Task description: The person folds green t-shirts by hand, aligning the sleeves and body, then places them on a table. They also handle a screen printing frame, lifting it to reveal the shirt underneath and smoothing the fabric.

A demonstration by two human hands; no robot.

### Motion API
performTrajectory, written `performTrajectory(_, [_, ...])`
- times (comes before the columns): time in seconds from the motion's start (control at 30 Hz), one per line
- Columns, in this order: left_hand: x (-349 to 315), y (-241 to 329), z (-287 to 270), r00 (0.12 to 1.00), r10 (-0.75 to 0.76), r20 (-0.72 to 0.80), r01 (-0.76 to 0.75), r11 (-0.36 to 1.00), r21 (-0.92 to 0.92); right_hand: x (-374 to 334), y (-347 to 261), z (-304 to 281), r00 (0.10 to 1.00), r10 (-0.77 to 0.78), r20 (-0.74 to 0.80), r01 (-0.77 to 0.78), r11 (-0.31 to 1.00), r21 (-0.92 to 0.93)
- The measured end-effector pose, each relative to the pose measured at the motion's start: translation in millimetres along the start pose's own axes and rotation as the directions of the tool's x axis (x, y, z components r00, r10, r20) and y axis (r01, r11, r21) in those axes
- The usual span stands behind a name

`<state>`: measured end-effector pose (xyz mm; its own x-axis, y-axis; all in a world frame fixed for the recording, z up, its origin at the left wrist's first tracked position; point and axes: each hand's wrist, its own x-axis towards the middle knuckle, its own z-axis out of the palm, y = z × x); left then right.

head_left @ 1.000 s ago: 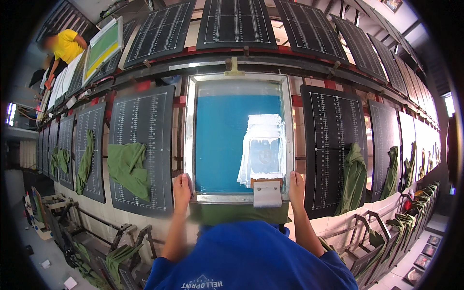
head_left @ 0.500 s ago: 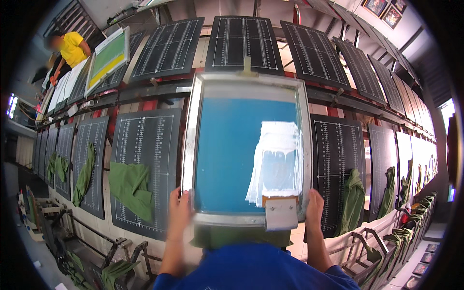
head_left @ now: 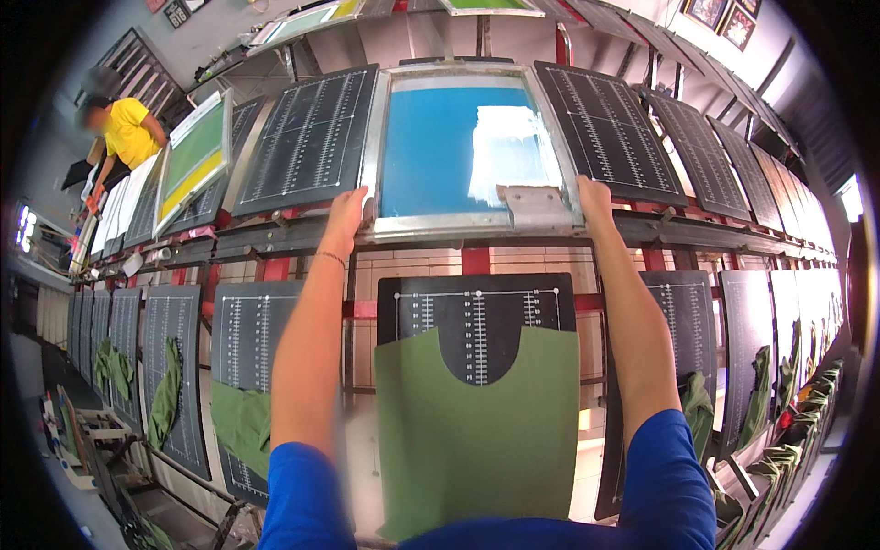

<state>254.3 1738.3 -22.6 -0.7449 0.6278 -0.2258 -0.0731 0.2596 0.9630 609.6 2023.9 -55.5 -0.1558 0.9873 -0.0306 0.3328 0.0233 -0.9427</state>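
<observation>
My left hand (head_left: 346, 218) grips the left rim of a screen printing frame (head_left: 458, 224), and my right hand (head_left: 594, 196) grips its right rim. Both arms reach far forward. Aluminium edges surround the blue mesh (head_left: 426, 151), where white ink (head_left: 507, 142) is smeared on the right. A squeegee (head_left: 537, 208) with a grey metal top rests inside at the near right corner. Close to my body, a green shirt piece (head_left: 477, 440) with a curved neckline lies flat over a black board (head_left: 478, 307) marked with white scales.
Black marked boards (head_left: 312, 137) line both sides of a long dark rail (head_left: 632, 225). Green cloth (head_left: 240, 417) hangs on boards to either side. At the far left stands a person in a yellow shirt (head_left: 131, 128), beside another tilted frame (head_left: 194, 160) with green mesh.
The frame has moved away from my body, past the rail and over the far boards, with both hands on it. The near board and its green shirt piece have come into view.
</observation>
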Motion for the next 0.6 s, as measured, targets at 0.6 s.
performTrajectory(0.6, [66, -1, 35, 0.999, -0.032, 0.000, 0.032, 0.998, 0.045, 82, 25, 14, 1.000, 0.015, 0.007, -0.012, 0.967, -0.253])
